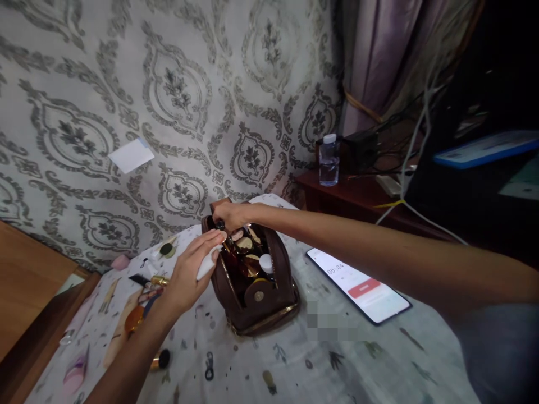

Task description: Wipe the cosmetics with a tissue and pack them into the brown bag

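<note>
A brown bag (256, 306) with a gold zip stands unzipped on the patterned cloth, filled with bottles, jars and gold-and-black cosmetics. At its left rim is my left hand (196, 266), closed around a smooth white container (206, 265) whose full shape the fingers hide. My right hand (231, 216) reaches across to the bag's far end, its fingers curled at the brown flap there; the fingertips are partly hidden. Just below those fingers shows a small black cap (220, 224). A white-lidded jar (266, 262) sits inside the bag on the right.
Left of the bag lie a brush (108, 296), a gold tube (160, 280), an orange round item (133, 318) and a pink bottle (74, 376). A phone (357, 289) showing a timer lies to the right. A water bottle (329, 161) stands on the dark red table (337, 193).
</note>
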